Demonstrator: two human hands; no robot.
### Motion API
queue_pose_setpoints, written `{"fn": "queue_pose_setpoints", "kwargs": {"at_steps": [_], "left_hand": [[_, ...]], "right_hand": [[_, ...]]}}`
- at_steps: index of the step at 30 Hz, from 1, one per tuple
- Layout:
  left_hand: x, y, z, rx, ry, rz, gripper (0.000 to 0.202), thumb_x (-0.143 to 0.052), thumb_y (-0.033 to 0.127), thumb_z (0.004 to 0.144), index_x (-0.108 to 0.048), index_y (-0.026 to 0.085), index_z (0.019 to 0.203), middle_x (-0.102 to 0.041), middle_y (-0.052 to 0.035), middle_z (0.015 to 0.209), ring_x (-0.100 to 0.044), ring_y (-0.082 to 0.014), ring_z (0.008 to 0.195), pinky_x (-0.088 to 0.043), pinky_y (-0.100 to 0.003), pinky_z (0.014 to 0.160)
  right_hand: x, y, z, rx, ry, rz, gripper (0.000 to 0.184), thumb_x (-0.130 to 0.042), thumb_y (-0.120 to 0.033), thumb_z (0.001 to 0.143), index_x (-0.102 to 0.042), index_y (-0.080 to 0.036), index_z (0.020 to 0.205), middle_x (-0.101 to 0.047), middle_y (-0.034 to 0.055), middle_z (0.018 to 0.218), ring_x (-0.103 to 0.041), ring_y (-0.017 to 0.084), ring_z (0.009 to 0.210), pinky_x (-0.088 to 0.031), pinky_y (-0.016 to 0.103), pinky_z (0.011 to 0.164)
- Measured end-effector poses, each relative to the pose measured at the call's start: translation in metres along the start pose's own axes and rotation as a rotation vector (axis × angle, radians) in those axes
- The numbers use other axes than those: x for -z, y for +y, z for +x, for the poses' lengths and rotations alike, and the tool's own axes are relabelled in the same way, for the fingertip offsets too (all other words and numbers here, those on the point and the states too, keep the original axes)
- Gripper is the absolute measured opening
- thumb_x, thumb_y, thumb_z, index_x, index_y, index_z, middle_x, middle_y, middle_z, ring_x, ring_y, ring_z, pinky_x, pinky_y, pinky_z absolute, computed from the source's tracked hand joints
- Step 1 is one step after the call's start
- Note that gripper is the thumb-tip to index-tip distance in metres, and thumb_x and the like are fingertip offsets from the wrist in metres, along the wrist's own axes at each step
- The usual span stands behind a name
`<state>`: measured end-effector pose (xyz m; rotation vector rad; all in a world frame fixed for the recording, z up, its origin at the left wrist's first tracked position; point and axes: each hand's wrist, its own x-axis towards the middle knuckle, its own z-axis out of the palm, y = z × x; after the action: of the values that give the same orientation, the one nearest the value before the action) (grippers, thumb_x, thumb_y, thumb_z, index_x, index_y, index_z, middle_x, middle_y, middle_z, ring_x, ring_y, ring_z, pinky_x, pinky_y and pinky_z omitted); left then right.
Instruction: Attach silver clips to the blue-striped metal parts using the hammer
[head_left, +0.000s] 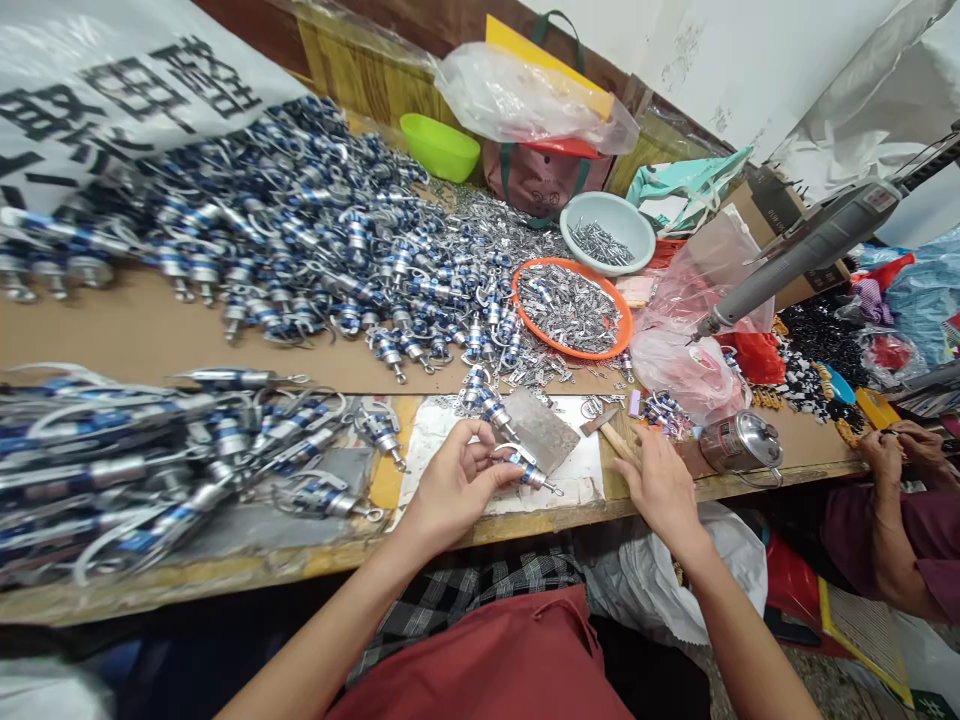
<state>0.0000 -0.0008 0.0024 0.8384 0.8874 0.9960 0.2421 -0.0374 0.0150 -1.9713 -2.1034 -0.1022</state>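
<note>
My left hand (459,480) pinches a small blue-and-silver metal fitting (531,470) with a curved lever and a ring at its end. The fitting is just above the near edge of a flat steel plate (541,432). To the right, my right hand (664,490) is around the end of the wooden handle of a small hammer (619,440), whose head rests on the bench near the plate. Similar fittings (486,398) lie at the plate's far left corner. White paper (431,440) is spread beneath the plate.
A large heap of fittings (300,230) covers the bench's back left; more lie at the near left (172,470). An orange tray (525,315) and a pale bowl (574,205) hold metal parts. An electric screwdriver (810,255) hangs at right, above a metal cup (739,445). A co-worker's hands (900,450) are far right.
</note>
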Motion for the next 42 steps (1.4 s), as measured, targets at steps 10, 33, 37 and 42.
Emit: {"fn": "queue_pose_setpoints", "kwargs": {"at_steps": [10,33,37,42], "left_hand": [[0.000,0.001,0.000,-0.022,-0.004,0.007,0.037,-0.068,0.017,0.061,-0.034,0.022,0.076,-0.063,0.0095,0.060,-0.066,-0.0101,0.058,-0.051,-0.019,0.056],[0.001,0.004,-0.004,-0.011,0.053,0.152,0.029,-0.077,0.031,0.053,-0.060,0.016,0.073,-0.070,-0.0014,0.067,-0.068,-0.0199,0.067,-0.056,-0.031,0.067],[0.001,0.006,-0.007,-0.006,0.062,0.356,0.020,-0.075,0.027,0.054,-0.072,0.020,0.072,-0.074,-0.0040,0.075,-0.068,-0.0238,0.076,-0.055,-0.033,0.074],[-0.001,0.008,-0.013,-0.074,0.080,0.438,0.010,-0.071,0.027,0.058,-0.073,0.022,0.066,-0.074,-0.0025,0.073,-0.068,-0.0231,0.075,-0.053,-0.033,0.075]], "right_hand": [[0.026,-0.016,-0.010,0.236,0.077,0.344,0.040,-0.043,-0.013,0.085,-0.044,-0.024,0.124,-0.059,0.0062,0.108,-0.057,0.018,0.097,-0.048,0.030,0.081],[-0.014,0.030,0.000,-0.073,-0.093,0.283,0.034,-0.049,-0.030,0.085,-0.058,-0.019,0.116,-0.064,0.0097,0.107,-0.060,0.022,0.096,-0.048,0.038,0.084],[-0.014,0.007,0.039,0.042,0.039,0.152,0.025,-0.046,-0.025,0.087,-0.064,-0.020,0.104,-0.063,0.0087,0.098,-0.057,0.020,0.092,-0.045,0.033,0.082],[-0.024,-0.031,0.099,0.356,-0.189,0.112,0.024,-0.047,-0.008,0.083,-0.067,-0.019,0.090,-0.062,0.0063,0.092,-0.056,0.018,0.088,-0.042,0.027,0.075]]}}
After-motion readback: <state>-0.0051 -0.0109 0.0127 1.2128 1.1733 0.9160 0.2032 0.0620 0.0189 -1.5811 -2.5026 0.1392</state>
